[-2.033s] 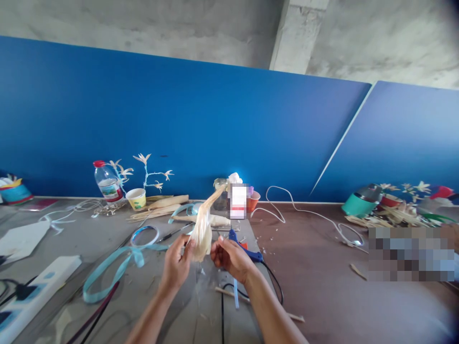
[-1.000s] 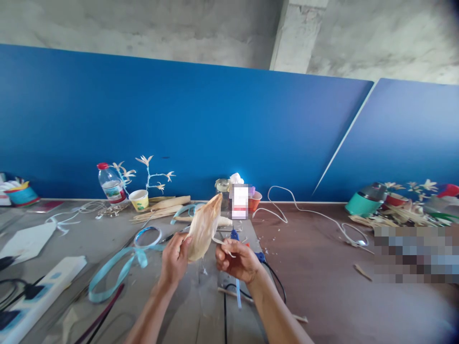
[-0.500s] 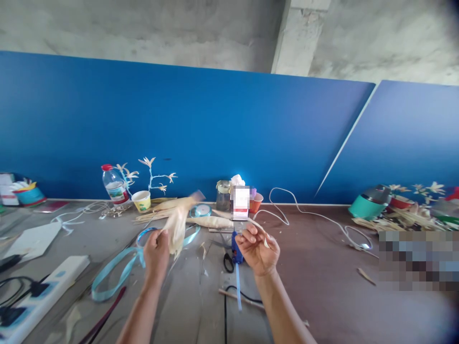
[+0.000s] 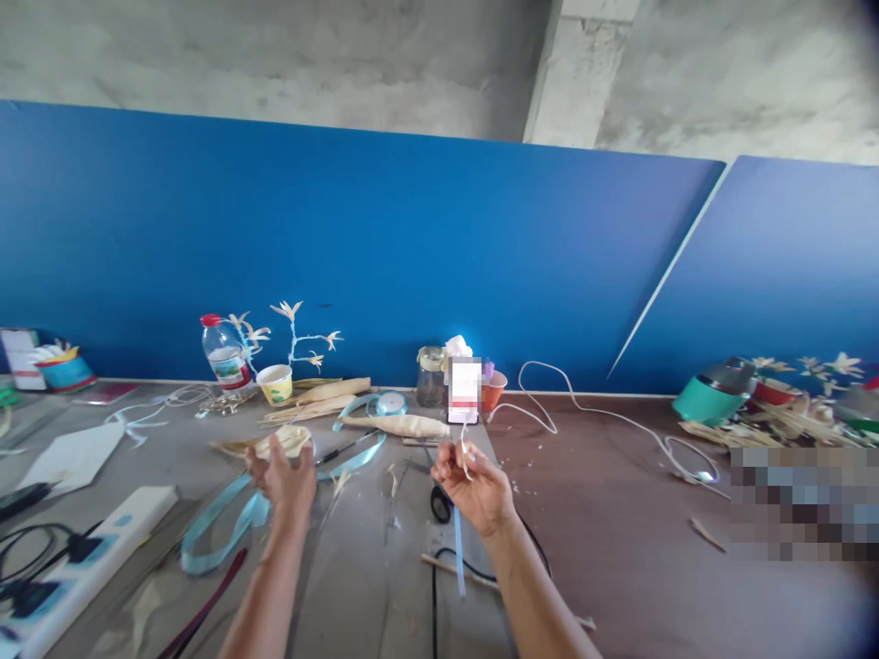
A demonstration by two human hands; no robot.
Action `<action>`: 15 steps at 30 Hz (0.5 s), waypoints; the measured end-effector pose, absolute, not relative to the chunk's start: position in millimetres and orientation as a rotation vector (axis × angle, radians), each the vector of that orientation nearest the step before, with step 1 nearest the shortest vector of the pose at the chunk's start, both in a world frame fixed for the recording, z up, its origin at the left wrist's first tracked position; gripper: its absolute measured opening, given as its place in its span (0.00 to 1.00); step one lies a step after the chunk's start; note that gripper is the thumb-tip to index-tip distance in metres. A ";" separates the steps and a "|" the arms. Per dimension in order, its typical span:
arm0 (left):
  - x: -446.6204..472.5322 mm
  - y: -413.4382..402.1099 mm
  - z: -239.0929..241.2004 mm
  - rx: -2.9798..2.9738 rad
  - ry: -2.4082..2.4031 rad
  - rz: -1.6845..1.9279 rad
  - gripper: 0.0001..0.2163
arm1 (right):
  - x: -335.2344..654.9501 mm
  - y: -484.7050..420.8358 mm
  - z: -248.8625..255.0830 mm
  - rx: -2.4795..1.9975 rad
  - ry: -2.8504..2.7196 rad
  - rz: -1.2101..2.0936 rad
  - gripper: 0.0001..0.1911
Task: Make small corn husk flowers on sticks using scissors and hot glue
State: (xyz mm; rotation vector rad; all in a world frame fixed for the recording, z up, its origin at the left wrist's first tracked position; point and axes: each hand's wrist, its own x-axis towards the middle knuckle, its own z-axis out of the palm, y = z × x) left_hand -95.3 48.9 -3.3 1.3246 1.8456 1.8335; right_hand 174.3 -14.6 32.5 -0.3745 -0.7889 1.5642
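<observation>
Fingers spread, my left hand (image 4: 285,480) is over the left part of the table. A pale dried corn husk (image 4: 292,441) lies just beyond its fingertips; whether they still touch it I cannot tell. My right hand (image 4: 481,490) pinches a thin, pale husk strip (image 4: 465,447) that points upward from the fingers. Light-blue ribbon (image 4: 212,540) curls beside my left hand and runs behind it to its spool (image 4: 391,404). Below my right hand are a black scissor handle (image 4: 440,503) and a translucent blue glue stick (image 4: 460,554). A husk-wrapped bundle (image 4: 408,425) lies between the hands, farther back.
At the back stand a red-capped bottle (image 4: 225,357), a yellow paper cup (image 4: 276,385), husk flowers on blue stems (image 4: 294,339), a glass jar (image 4: 430,377) and a phone (image 4: 464,403). A power strip (image 4: 103,558) lies at left, a white cable (image 4: 604,416) at right.
My left hand has moved down and left; the husk it held raised is now low at the table, and its fingers have spread. My right hand has shifted slightly left, its strip now upright.
</observation>
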 end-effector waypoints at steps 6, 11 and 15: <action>-60.1 26.1 16.9 1.439 1.479 1.598 0.15 | 160.2 -19.4 32.2 -0.513 -0.989 1.594 0.05; -25.9 2.8 26.4 1.353 1.018 1.136 0.16 | 148.9 -19.3 25.8 -0.786 -1.337 1.464 0.05; -18.3 -2.8 28.7 1.420 0.971 0.963 0.15 | 142.0 -19.8 21.8 -1.045 -1.570 1.305 0.08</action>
